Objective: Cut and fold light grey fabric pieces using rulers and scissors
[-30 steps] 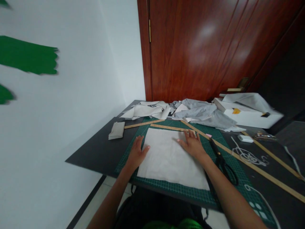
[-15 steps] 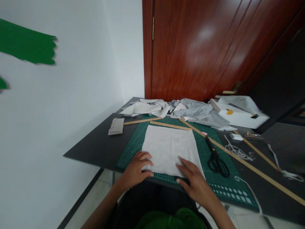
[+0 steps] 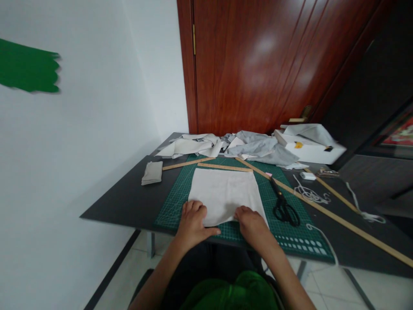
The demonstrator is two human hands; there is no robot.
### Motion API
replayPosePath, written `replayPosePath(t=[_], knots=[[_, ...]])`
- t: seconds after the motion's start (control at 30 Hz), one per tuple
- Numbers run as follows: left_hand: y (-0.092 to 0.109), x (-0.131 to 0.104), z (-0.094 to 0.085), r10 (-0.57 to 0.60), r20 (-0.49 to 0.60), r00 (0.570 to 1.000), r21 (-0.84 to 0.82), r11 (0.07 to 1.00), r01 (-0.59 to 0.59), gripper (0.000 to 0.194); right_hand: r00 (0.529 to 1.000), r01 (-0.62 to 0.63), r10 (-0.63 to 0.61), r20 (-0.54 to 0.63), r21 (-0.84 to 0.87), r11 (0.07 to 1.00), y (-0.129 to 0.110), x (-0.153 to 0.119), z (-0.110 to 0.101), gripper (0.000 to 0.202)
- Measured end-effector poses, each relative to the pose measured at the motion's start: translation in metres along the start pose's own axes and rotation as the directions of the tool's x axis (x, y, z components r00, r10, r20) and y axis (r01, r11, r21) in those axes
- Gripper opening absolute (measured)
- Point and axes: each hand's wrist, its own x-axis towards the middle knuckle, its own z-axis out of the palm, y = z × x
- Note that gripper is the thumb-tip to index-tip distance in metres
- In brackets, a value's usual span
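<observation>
The near left corner of the white cloth (image 3: 226, 191) is hidden by the left hand (image 3: 192, 224). The fingertips of the right hand (image 3: 253, 226) are curled out of sight, so whether the hem is pinched cannot be told. Much of the green cutting mat (image 3: 174, 198) is covered. The forearms (image 3: 284, 271) are cut off by the bottom edge. At the right edge, the long wooden ruler (image 3: 355, 230), its markings too small to be read, and a framed picture (image 3: 402, 134) are cropped. The green wall strip (image 3: 29, 66) is cut by the left edge, the wooden door (image 3: 245, 64) by the top.
</observation>
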Motion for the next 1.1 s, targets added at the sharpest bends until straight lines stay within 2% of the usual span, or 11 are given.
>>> replayPosePath(t=[0.13,0.23,0.3,0.37,0.43,0.57,0.7,0.8,0.9,1.0,1.1], knots=[[-0.002,0.002,0.007,-0.046,-0.048,0.998,-0.041,0.998,0.044,0.033,0.997,-0.063,0.065,-0.041,0.059,0.996,0.007,0.0,0.004,0.028],[-0.014,0.003,0.013,-0.06,-0.093,0.994,-0.193,0.98,0.041,0.011,0.998,0.012,-0.007,-0.067,0.088,0.996,0.015,-0.006,0.008,0.021],[-0.023,0.002,0.018,-0.101,-0.156,0.983,-0.312,0.949,0.047,0.005,0.994,0.084,-0.076,-0.078,0.111,0.99,0.02,-0.012,0.011,0.027],[-0.03,0.0,0.021,-0.164,-0.227,0.96,-0.398,0.915,0.062,0.007,0.989,0.127,-0.118,-0.086,0.113,0.985,0.025,-0.017,0.012,0.029],[-0.037,-0.004,0.02,-0.213,-0.263,0.941,-0.434,0.897,0.082,0.009,0.988,0.116,-0.109,-0.105,0.062,0.991,0.031,-0.022,0.014,0.029],[-0.054,-0.015,0.007,-0.248,-0.23,0.941,-0.412,0.901,0.137,0.016,0.971,-0.008,-0.014,-0.239,-0.088,0.996,0.054,-0.035,0.025,0.046],[-0.07,-0.022,-0.003,-0.278,-0.22,0.935,-0.375,0.909,0.182,0.033,0.901,-0.016,-0.02,-0.434,-0.078,0.997,0.082,-0.052,0.042,0.048],[-0.071,-0.02,-0.003,-0.241,-0.239,0.941,-0.31,0.937,0.161,0.032,0.829,-0.033,0.014,-0.56,-0.024,0.999,0.093,-0.058,0.051,0.046],[-0.069,-0.015,0.001,-0.195,-0.227,0.954,-0.198,0.968,0.151,0.039,0.791,-0.104,0.105,-0.603,0.036,0.994,0.094,-0.057,0.054,0.043],[-0.07,-0.013,0.003,-0.176,-0.205,0.963,-0.152,0.977,0.147,0.045,0.783,-0.084,0.126,-0.609,0.096,0.992,0.097,-0.054,0.054,0.041],[-0.073,-0.013,0.003,-0.17,-0.212,0.962,-0.174,0.976,0.134,0.039,0.818,0.028,0.011,-0.576,0.057,0.998,0.104,-0.054,0.052,0.042]])
